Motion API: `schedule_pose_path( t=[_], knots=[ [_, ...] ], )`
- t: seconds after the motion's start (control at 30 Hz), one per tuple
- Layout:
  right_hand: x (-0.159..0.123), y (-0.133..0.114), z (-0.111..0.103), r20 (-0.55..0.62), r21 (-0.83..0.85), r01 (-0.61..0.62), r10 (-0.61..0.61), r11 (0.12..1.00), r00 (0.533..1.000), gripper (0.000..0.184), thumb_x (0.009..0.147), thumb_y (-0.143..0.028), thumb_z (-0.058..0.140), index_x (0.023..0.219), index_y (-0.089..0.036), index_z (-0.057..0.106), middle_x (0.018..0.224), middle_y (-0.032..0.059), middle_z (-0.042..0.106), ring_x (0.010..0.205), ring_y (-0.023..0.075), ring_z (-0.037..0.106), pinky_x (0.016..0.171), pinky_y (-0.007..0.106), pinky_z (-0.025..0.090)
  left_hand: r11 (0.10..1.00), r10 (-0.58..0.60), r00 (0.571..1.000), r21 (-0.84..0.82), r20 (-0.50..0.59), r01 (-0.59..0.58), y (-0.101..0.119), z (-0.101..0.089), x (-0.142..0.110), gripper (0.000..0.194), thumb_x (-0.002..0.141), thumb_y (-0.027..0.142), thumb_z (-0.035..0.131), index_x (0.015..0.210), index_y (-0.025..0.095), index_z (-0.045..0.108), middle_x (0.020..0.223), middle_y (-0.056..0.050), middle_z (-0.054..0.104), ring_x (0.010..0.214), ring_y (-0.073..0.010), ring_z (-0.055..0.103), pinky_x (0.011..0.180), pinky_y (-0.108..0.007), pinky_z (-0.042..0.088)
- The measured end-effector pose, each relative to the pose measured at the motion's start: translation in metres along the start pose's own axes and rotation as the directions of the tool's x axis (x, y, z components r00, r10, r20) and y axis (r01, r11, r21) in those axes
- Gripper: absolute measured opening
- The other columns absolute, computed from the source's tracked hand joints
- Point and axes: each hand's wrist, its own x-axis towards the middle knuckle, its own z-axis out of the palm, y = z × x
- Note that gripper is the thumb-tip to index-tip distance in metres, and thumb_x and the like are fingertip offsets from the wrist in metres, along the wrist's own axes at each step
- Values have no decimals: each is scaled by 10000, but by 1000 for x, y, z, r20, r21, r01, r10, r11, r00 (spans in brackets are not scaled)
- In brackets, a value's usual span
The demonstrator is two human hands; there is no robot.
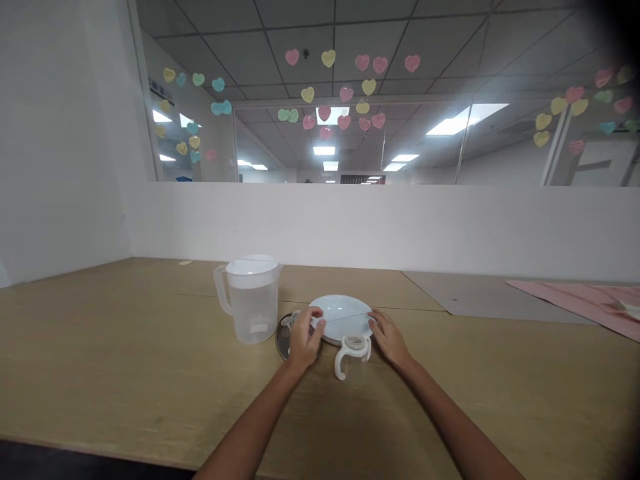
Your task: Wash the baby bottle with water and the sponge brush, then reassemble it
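Head view: two hands over a smooth, wood-toned table (150, 373).
Plate (340, 305): white, glossy, round; between the hands. A thin straight line (346, 317) spans it from hand to hand, perhaps thread.
Cup (356, 343): white rim and curved handle, clear-looking body; between the wrists, nearer than the fingertips.
Tray (281, 348): dark, round, partly covered by the left hand; small pale pieces on it.
Pitcher (254, 303): translucent, plastic-looking, lidded; left of the left hand.
Label (259, 328): pale rectangle low on the pitcher; too small to read.
Left hand (306, 339): half curled, thumb and forefinger parted, by the plate's near-left rim; grip cannot be told.
Right hand (390, 337): loosely bent, fingertips at the plate's right rim; grip cannot be told.
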Motion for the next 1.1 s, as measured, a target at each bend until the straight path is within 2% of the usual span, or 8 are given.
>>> schedule_pose_path(
  t=[0.07,0.13,0.2,0.33,0.6,0.9,1.0,1.1],
  knots=[
    [-1,-5,-4,-40,-23,13,-14,1000,999,358,807,-402,394,1011,-188,596,1121,90,550,1074,219,457,965,368,301,950,-182,983,254,-17,180,-14,-5,7,299,853,298,281,873,153,542,858,-69,612,832,-155,570,754,-271,428],
    [-2,-10,-7,-84,-35,23,-26,999,996,331,806,-398,398,943,-190,618,1035,92,586,1012,224,488,924,359,332,793,-353,934,548,59,265,-28,-9,12,325,859,266,268,876,152,571,851,-90,629,818,-165,588,713,-264,432],
    [-2,-13,-10,-127,-32,7,-11,999,992,329,809,-403,392,856,-185,633,930,93,613,912,224,526,844,349,376,712,-436,895,645,94,279,-39,-11,14,303,839,230,315,860,136,602,827,-123,643,783,-185,606,665,-266,436],
    [2,-7,-9,-188,79,-92,105,993,977,298,752,-414,474,746,-168,643,783,81,633,714,205,555,689,321,412,678,-481,861,692,163,248,-49,-10,12,207,757,163,445,797,128,645,821,-151,660,757,-214,622,640,-274,442],
    [10,17,-1,-92,457,-294,373,840,923,245,648,-375,598,712,-142,635,644,38,625,588,147,556,564,256,431,670,-436,869,729,233,140,-51,-9,11,313,806,239,387,758,113,669,851,-179,657,871,-247,599,756,-332,433],
    [11,9,-8,-22,831,-314,590,459,807,144,663,-242,634,686,-136,539,627,22,632,515,107,591,527,215,509,645,-411,901,742,140,179,-39,-16,15,278,807,190,353,859,107,614,829,-161,640,819,-246,600,687,-319,428],
    [13,3,-18,75,910,-295,587,290,806,109,718,-202,602,690,-146,513,694,55,651,604,136,630,592,245,544,743,-358,934,612,21,271,-31,-21,17,270,817,184,342,988,137,545,863,-118,637,771,-202,603,662,-284,427],
    [16,-2,-28,151,947,-281,558,154,816,97,775,-162,544,681,-148,522,726,68,652,674,124,638,663,214,542,912,-291,952,273,-99,307,-26,-21,19,259,800,195,399,1025,160,520,862,-69,643,739,-157,598,676,-254,433]
  ],
)
